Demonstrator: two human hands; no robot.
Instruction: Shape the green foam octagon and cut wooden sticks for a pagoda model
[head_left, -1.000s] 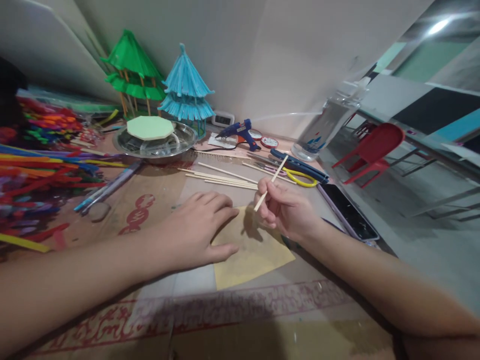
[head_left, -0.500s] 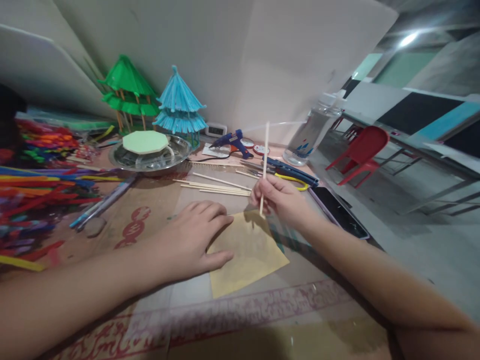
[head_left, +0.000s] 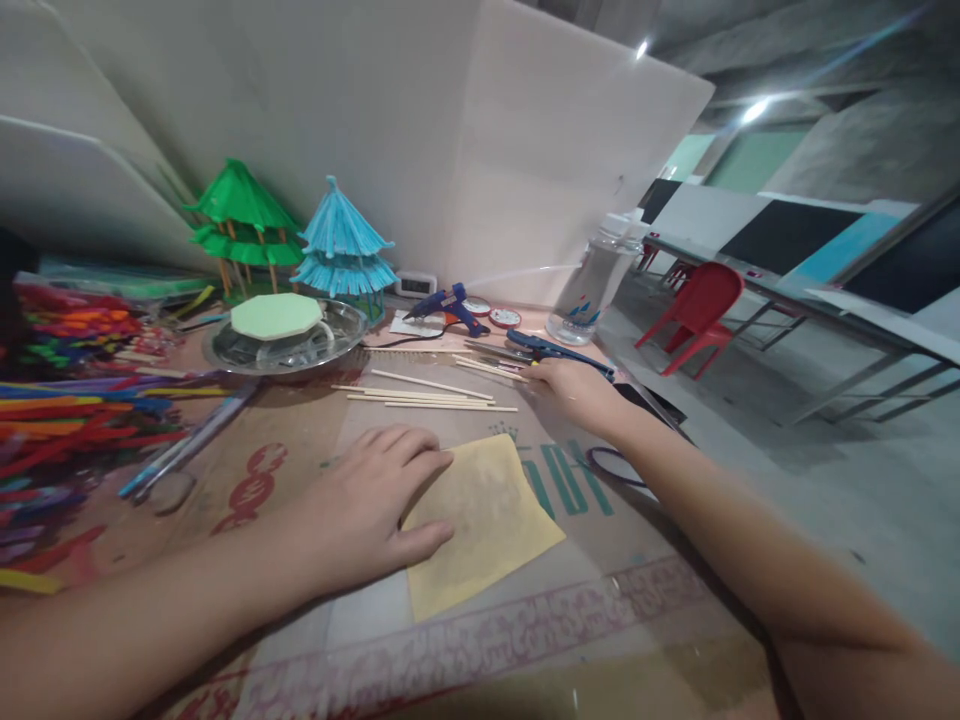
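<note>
My left hand point(head_left: 375, 500) lies flat with its fingers spread, over the left edge of a yellow paper square point(head_left: 480, 525). Farther back, my right hand point(head_left: 574, 392) has its fingers drawn together at the right ends of a few thin wooden sticks point(head_left: 487, 368). What those fingers grip is hidden; a speck of yellow shows beside them. Several more pale sticks point(head_left: 427, 398) lie loosely side by side just behind the paper. Blue-handled pliers point(head_left: 555, 347) rest right behind my right hand.
A blue glue gun point(head_left: 454, 305), a water bottle point(head_left: 596, 285) and a metal tray point(head_left: 212, 355) stand at the back. Green point(head_left: 244, 205) and blue point(head_left: 341, 235) model pavilions stand behind the tray. Colourful pipe cleaners point(head_left: 67, 420) fill the left; a dark phone point(head_left: 654, 408) lies right.
My right hand has moved back and right, away from the paper. The upright stick it held no longer stands in its fingers. My left hand stays on the paper; the view has shifted slightly.
</note>
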